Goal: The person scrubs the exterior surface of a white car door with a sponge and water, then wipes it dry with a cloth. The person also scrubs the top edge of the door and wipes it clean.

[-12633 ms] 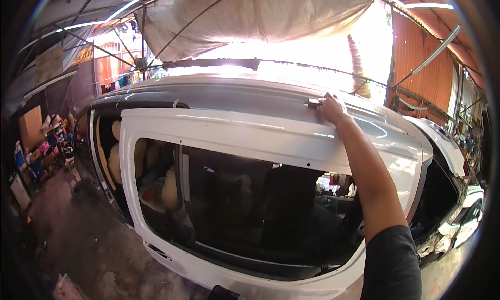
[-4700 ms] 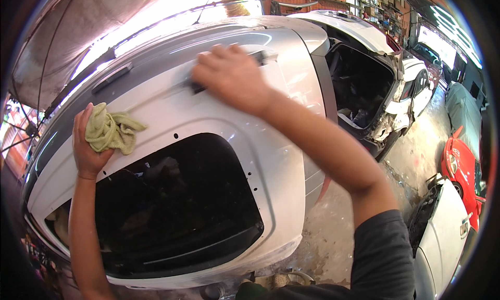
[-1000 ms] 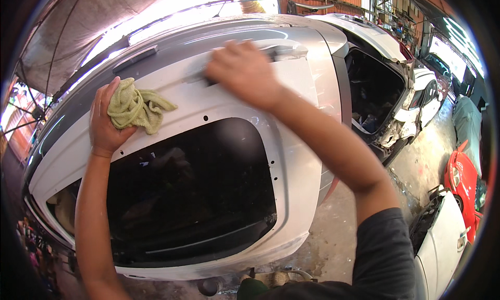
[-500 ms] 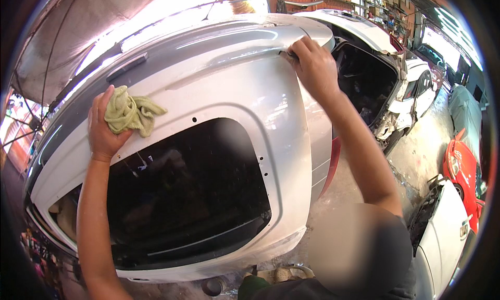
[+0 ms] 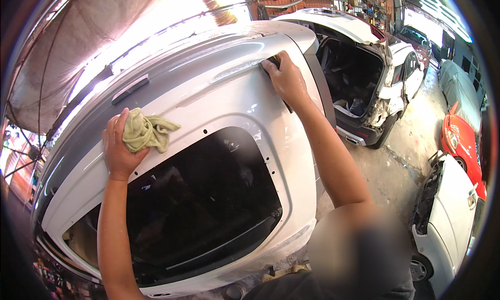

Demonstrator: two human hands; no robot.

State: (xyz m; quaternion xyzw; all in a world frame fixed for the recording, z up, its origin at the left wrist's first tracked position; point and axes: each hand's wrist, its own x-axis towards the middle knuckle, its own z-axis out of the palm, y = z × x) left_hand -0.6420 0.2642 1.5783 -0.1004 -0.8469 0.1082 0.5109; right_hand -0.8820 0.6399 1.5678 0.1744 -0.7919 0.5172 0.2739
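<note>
A pale, silver-white car body panel stretches in front of me, grey along its far side. Set into it is a large dark window area with rounded corners and small holes around it. My left hand rests on the panel, its fingers curled round a crumpled light green cloth. At the panel's far right end, my right hand presses down on a small dark, flat pad, mostly hidden by the fingers. The surface beside that hand looks wet and smeared.
Behind on the right stands a white car with its rear open. Further right are a red car, a covered vehicle and a white car front. A blurred patch covers the lower right.
My view has shifted, so the panel and left hand appear further right. My right hand has slid back a little along the panel with the pad. The left hand keeps hold of the cloth.
</note>
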